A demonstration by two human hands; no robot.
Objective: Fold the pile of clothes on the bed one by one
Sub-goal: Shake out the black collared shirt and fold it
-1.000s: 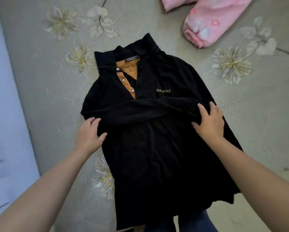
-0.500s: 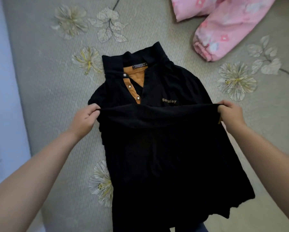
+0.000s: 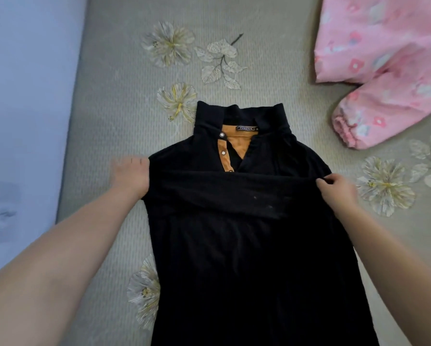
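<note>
The black polo shirt (image 3: 246, 258) lies collar-up at the centre of the bed (image 3: 114, 116). The right hand (image 3: 337, 189) pinches the shirt's folded edge on its right side. The left hand (image 3: 130, 177) is blurred at the shirt's left edge; its grip cannot be determined. A pink garment (image 3: 384, 71) lies beyond the shirt's right shoulder.

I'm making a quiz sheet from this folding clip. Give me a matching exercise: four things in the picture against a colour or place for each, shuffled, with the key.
Column 1:
1. polo shirt
2. pink garment
3. placket
4. right hand

Column 2:
A. orange with snaps
B. at the fold's right end
C. black, centre of the bed
D. upper right of the bed

Pairs: 1-C, 2-D, 3-A, 4-B
</note>
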